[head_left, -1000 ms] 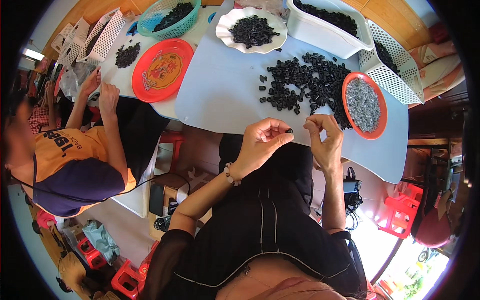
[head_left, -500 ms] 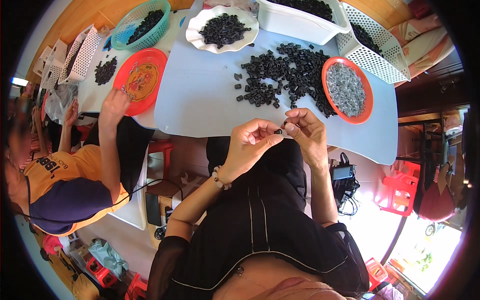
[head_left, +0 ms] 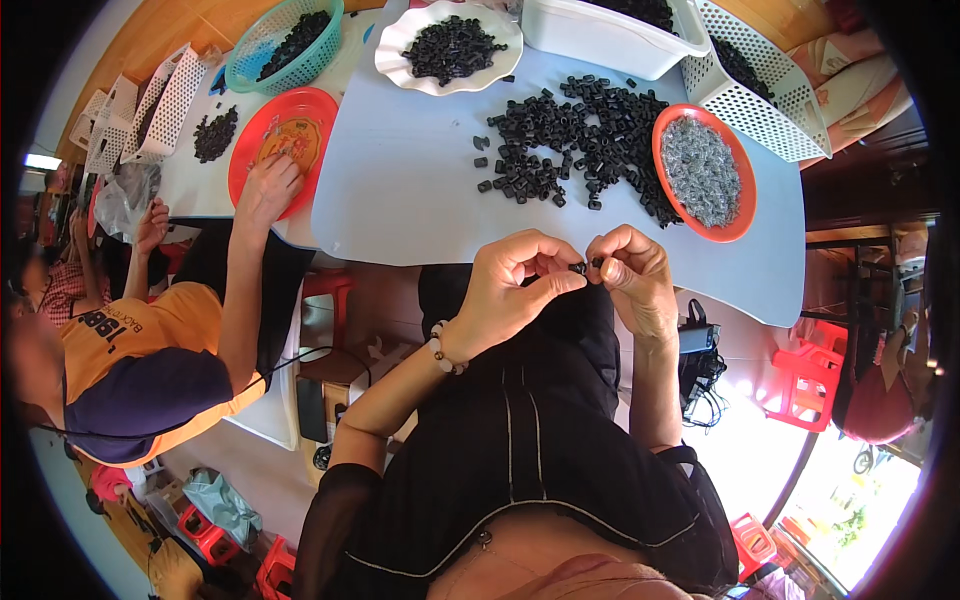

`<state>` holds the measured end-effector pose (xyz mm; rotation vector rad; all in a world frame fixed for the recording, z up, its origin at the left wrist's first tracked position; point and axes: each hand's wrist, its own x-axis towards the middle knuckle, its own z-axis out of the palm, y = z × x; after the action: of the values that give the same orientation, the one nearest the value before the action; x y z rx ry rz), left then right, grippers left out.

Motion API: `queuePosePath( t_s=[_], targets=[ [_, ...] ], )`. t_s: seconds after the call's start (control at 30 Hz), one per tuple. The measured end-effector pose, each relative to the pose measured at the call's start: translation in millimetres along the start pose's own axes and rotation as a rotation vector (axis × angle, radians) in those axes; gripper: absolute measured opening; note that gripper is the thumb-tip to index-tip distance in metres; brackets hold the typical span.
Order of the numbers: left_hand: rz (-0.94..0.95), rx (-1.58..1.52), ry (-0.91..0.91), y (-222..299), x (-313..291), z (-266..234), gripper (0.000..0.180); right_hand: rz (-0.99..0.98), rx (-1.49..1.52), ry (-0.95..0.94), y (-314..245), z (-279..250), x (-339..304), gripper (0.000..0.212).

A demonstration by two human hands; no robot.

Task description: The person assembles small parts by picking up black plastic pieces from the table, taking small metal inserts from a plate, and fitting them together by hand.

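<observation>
— What did you see between the fingers?

— The left hand had thumb and forefinger pinched on a small black piece. The right hand was closed on a dark bit, thumb against finger.

— Were the two parts touching?

— I couldn't tell; the fingertips were just beside each other. Both hands were nearer the wearer than the orange bowl, and to the left of it.

— And that bowl?

— Full of clear pieces. A loose heap of black parts was spread close along its left side, over the blue-grey table.

— What about past it?

— Behind the bowl was a white tub with black parts in it; behind and to its right, a white perforated basket holding more. Farther left of the bowl, a scalloped white plate had its own dark mound.

— Anyone else?

— Well to the bowl's left, a co-worker's hand was over a red plate.
</observation>
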<state>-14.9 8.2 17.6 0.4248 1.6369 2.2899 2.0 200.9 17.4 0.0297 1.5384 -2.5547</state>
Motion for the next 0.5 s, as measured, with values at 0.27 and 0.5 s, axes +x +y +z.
queuePosePath(
  t_s=[0.27,0.5],
  targets=[
    [0.057,0.047,-0.022,1.6,-3.9,-0.4,0.017,-0.004,-0.062,-0.066,-3.0,0.3,-3.9,0.024],
    [0.109,0.229,-0.023,1.6,-8.6,-0.9,0.016,0.000,-0.123,-0.077,-7.1,2.3,-8.0,0.018]
  ],
)
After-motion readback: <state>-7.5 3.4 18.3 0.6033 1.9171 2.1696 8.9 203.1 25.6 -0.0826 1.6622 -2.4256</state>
